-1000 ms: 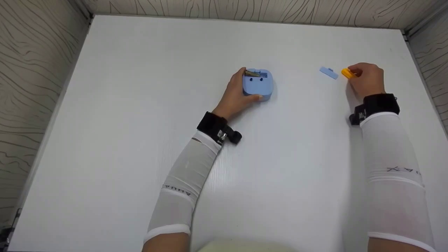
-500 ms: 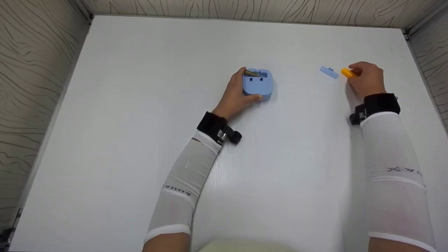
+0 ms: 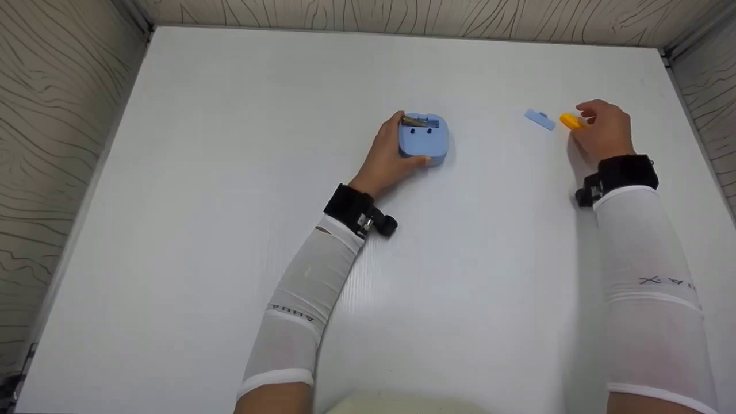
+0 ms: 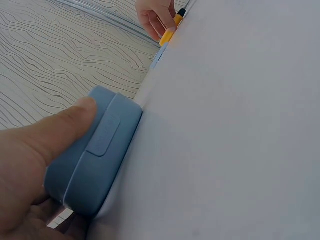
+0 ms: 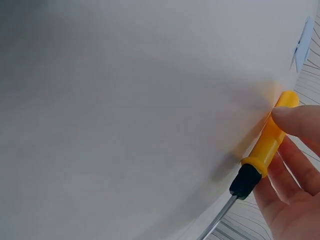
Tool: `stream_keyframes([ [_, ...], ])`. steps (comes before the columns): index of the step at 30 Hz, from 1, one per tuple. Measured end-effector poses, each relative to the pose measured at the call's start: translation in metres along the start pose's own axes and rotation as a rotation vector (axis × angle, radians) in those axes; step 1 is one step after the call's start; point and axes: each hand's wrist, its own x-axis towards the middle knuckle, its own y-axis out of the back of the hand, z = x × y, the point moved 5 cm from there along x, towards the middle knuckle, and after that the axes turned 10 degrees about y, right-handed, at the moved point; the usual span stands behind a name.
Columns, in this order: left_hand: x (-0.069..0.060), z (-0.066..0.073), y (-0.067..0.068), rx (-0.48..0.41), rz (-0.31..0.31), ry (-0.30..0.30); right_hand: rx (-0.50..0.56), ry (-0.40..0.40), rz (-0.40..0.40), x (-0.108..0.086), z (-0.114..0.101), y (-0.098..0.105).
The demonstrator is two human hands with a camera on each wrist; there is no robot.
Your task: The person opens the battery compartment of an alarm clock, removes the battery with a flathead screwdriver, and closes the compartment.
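A light blue rounded box [image 3: 422, 141] with an uncovered battery compartment stands on the table in the head view. In the compartment lies a brass-coloured battery [image 3: 413, 121], tilted at one end; two dark dots show below. My left hand [image 3: 382, 158] grips the box from its left side, thumb along its near face. At the right my right hand [image 3: 605, 129] is at a screwdriver [image 5: 265, 142] with a yellow handle and black collar. Its thumb touches the handle, while the other fingers are spread loosely behind it. The shaft runs out of the right wrist view.
A small light blue battery cover [image 3: 540, 119] lies just left of the screwdriver handle. The white table [image 3: 190, 201] is bounded by wood-patterned panels [image 3: 402, 20] at the back and sides.
The right index finger has lifted a little away from the screwdriver handle, and the handle has turned slightly. My left hand and the blue box stay put.
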Motion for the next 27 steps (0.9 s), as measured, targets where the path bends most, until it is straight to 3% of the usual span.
stream_keyframes([
  [6, 0.001, -0.001, 0.000, 0.005, 0.002, 0.013, 0.000, 0.093, 0.089, -0.001, -0.018, 0.004],
  [10, 0.001, -0.001, 0.002, 0.002, 0.005, 0.021, 0.030, 0.197, 0.153, 0.000, -0.042, 0.004],
  [13, 0.002, -0.001, 0.002, -0.001, 0.006, 0.025, 0.063, 0.274, 0.158, -0.002, -0.064, 0.000],
  [18, 0.003, 0.000, 0.000, -0.001, 0.000, 0.022, 0.131, 0.363, 0.069, -0.010, -0.098, -0.017],
  [27, 0.005, 0.002, 0.000, 0.011, 0.002, 0.022, 0.239, 0.384, -0.206, -0.034, -0.151, -0.058],
])
